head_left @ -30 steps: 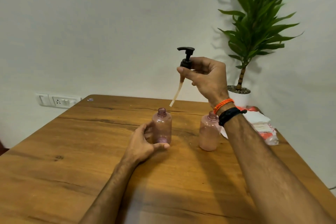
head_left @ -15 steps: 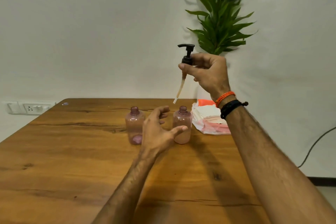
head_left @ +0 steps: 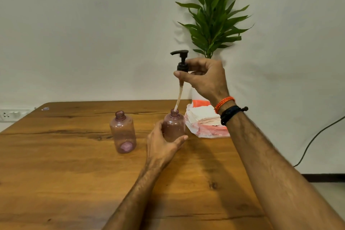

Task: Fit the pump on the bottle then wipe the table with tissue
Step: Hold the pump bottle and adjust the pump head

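Your right hand [head_left: 203, 78] pinches the pump [head_left: 182, 63] w/ tube tip just at the neck of the bottle [head_left: 174, 127] your left hand [head_left: 164, 144] wraps, near the tabletop's [head_left: 56, 173] far edge; tilt it & the tube may snag the rim, tipping the bottle.

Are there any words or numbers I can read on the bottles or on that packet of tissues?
No words or numbers can be read anywhere.
Left bottle: a pale round patch low down, no text visible.
Bottle held by the left hand: plain.
Pump in the right hand: plain black.
Tissue packet: red and white print, too blurred to read.
Small sticker on the table: too small.
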